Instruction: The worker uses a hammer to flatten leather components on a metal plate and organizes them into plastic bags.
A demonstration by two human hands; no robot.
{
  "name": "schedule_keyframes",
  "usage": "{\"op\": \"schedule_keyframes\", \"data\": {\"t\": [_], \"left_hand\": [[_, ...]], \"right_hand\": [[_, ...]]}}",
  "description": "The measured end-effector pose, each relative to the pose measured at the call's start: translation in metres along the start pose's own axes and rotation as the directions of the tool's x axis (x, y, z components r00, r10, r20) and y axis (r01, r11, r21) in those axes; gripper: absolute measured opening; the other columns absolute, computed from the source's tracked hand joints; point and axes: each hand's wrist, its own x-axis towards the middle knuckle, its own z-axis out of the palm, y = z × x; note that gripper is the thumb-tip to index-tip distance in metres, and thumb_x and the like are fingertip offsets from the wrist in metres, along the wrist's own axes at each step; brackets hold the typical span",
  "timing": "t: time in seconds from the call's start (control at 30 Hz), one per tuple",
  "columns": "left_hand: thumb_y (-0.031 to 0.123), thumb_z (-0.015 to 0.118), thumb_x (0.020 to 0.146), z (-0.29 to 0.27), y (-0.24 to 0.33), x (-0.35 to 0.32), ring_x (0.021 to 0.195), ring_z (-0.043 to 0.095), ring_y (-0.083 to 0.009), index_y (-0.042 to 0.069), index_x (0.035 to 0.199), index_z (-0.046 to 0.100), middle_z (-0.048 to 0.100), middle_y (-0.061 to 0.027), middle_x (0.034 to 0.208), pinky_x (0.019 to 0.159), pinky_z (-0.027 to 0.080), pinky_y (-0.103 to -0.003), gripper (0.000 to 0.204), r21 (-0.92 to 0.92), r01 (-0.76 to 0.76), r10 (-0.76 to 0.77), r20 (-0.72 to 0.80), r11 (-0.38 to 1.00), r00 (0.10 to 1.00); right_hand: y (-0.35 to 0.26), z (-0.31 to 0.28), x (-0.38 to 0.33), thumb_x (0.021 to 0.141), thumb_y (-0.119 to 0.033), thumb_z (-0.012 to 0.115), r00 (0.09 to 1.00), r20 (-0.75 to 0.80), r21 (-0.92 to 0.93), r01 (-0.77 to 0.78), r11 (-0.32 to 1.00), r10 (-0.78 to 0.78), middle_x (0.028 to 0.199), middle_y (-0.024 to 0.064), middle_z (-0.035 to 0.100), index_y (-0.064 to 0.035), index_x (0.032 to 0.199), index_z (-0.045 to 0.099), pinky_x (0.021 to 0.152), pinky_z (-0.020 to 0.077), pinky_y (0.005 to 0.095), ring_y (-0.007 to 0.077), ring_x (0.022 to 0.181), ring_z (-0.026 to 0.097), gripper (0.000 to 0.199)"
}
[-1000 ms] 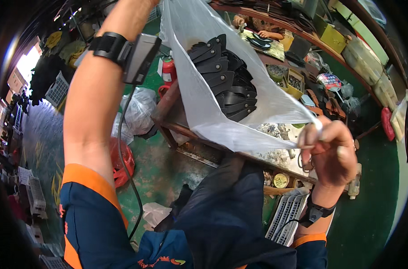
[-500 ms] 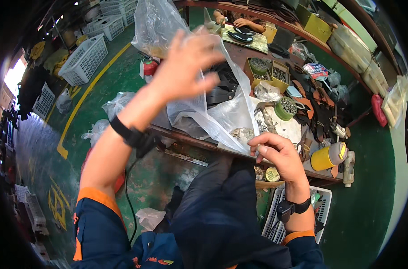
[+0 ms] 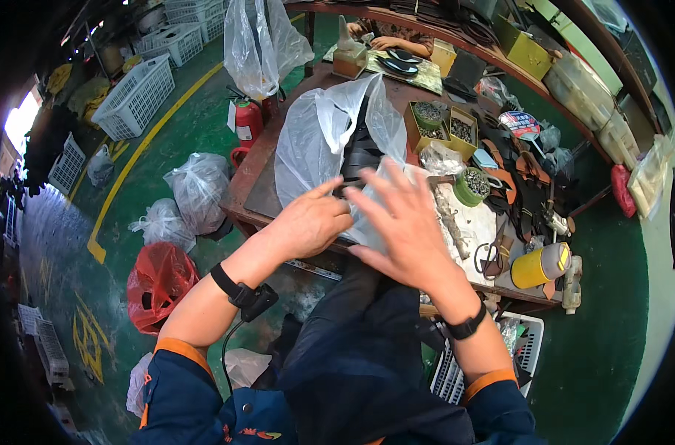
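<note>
On the bench in front of me lies a clear plastic bag [image 3: 300, 152], its mouth spread around a stack of black straps [image 3: 363, 148]. At the near edge of the bag is my left hand [image 3: 311, 222], its index finger stretched out and the others partly curled, with nothing visible in it. My right hand [image 3: 404, 230], slightly blurred, is open over the near part of the bag, its fingers spread and empty. The fingertips of both hands come close together near the straps. My right hand hides part of the bag.
To the right are boxes of small metal parts [image 3: 463, 130], a green tub [image 3: 471, 187], scissors [image 3: 490, 256] and a yellow bottle [image 3: 541, 265]. Left of the bench stand a fire extinguisher [image 3: 248, 122] and filled bags [image 3: 196, 193]. A co-worker's hand [image 3: 389, 43] rests across the bench.
My left hand has come down from high over the bench to the near bag edge. My right hand has moved left and up, its pinch opened. The stretched bag has settled around the straps.
</note>
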Motion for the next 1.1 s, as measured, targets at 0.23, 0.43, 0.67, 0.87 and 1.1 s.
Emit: {"op": "schedule_keyframes", "data": {"t": [0.23,0.43,0.67,0.87,1.1], "left_hand": [[0.011,0.065,0.08,-0.014,-0.005,-0.018,0.089,0.065,-0.0354,0.006,0.107,0.061,0.065,-0.0138,0.087,0.073,0.05,-0.048,0.028,-0.125,0.192,-0.177,0.122,0.973,0.977],[0.013,0.068,0.077,0.013,-0.01,-0.065,0.086,0.063,-0.0348,0.006,0.1,0.064,0.061,-0.0131,0.088,0.076,0.05,-0.046,0.024,0.134,0.458,-0.474,0.134,0.879,0.87],[0.013,0.071,0.074,0.043,-0.001,-0.073,0.113,0.053,-0.0316,0.006,0.096,0.062,0.056,-0.0118,0.106,0.098,0.041,-0.046,0.024,0.144,0.398,-0.405,0.019,0.906,0.914],[0.013,0.074,0.071,0.061,0.002,-0.078,0.132,0.044,-0.0326,0.006,0.101,0.058,0.056,-0.0139,0.119,0.111,0.031,-0.049,0.035,0.146,0.419,-0.403,-0.126,0.896,0.906],[0.009,0.07,0.072,0.074,0.009,-0.085,0.117,0.052,-0.0366,0.005,0.108,0.059,0.054,-0.0181,0.119,0.105,0.038,-0.05,0.038,0.066,0.427,-0.428,-0.012,0.902,0.904]], "right_hand": [[0.057,0.078,0.01,0.072,-0.025,0.078,0.959,0.279,-0.056,0.066,0.996,-0.048,0.098,0.0061,0.064,-0.0108,0.113,0.067,0.117,0.0237,0.0583,0.0266,0.117,0.056,0.045],[0.056,0.086,-0.023,0.072,-0.021,0.077,0.983,0.18,-0.121,0.053,0.991,-0.031,0.096,0.0056,0.063,-0.0115,0.106,0.067,0.116,0.0282,0.0554,0.0269,0.108,0.057,0.037],[0.061,0.126,-0.07,0.071,-0.018,0.076,0.97,0.231,-0.011,-0.071,0.997,0.072,0.105,0.0109,0.061,-0.009,0.124,0.06,0.109,0.0352,0.0513,0.031,0.108,0.055,0.056],[0.062,0.14,-0.067,0.069,-0.01,0.076,0.978,0.094,0.111,-0.196,0.974,0.186,0.109,0.0161,0.058,-0.0062,0.13,0.051,0.096,0.0423,0.046,0.0366,0.107,0.053,0.067],[0.055,0.135,-0.069,0.073,-0.024,0.076,0.981,0.074,0.086,-0.187,0.979,0.181,0.105,0.0153,0.06,-0.0032,0.131,0.053,0.1,0.0404,0.0447,0.0354,0.105,0.055,0.066]]}}
